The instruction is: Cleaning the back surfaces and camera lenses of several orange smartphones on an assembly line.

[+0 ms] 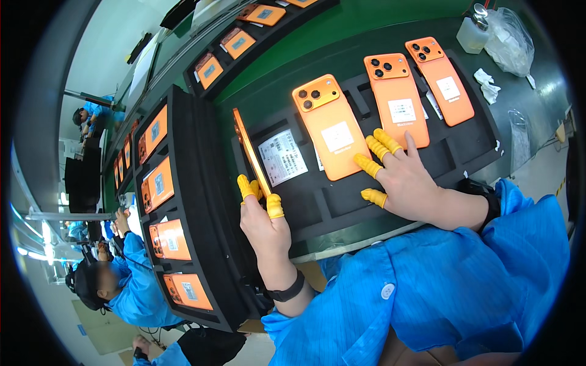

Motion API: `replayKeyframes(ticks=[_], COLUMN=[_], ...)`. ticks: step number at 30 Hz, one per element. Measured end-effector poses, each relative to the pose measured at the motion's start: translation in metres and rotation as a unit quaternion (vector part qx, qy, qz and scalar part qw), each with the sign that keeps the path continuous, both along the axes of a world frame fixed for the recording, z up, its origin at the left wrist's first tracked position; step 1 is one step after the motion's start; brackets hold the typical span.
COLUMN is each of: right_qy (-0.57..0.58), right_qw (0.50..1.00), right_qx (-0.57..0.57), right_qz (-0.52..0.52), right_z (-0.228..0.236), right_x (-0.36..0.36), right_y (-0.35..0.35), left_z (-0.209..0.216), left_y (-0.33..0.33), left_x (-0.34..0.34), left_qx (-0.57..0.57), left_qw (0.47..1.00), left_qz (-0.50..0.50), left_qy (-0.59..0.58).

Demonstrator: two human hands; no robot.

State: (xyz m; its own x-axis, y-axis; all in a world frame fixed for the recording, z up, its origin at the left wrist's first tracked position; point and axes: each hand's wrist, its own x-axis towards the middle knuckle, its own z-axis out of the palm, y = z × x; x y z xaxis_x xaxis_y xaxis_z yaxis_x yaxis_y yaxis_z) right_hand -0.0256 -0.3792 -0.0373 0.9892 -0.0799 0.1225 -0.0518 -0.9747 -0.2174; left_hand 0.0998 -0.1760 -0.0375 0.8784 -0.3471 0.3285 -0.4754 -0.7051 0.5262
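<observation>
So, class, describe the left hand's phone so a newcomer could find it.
Start at the black tray in mid-picture. By its left end, the left hand, in yellow finger covers, grips an orange phone. Seen edge-on as a thin strip, it differs from the three phones on that tray, which show their backs.
</observation>
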Motion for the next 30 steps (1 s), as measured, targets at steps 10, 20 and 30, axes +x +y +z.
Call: replayKeyframes(ticks=[10,20,30], right_qy=[-0.017,-0.032,-0.066], right_qw=[1.000,0.999,0.998], right_qx=[0.014,0.032,0.001], right_qz=[0.009,0.012,-0.008], right_z=[-0.001,-0.008,0.010], right_x=[0.000,-0.001,-0.026], right_y=[0.000,-0.003,-0.021], left_z=[-0.002,-0.009,0.002], left_y=[0.001,-0.034,-0.102], left_x=[0.000,-0.017,-0.049], left_qx=[0.006,0.132,0.237], left_qw=[0.999,0.982,0.968], left_qz=[0.026,0.076,-0.063], left_qy=[0.035,-0.110,-0.057])
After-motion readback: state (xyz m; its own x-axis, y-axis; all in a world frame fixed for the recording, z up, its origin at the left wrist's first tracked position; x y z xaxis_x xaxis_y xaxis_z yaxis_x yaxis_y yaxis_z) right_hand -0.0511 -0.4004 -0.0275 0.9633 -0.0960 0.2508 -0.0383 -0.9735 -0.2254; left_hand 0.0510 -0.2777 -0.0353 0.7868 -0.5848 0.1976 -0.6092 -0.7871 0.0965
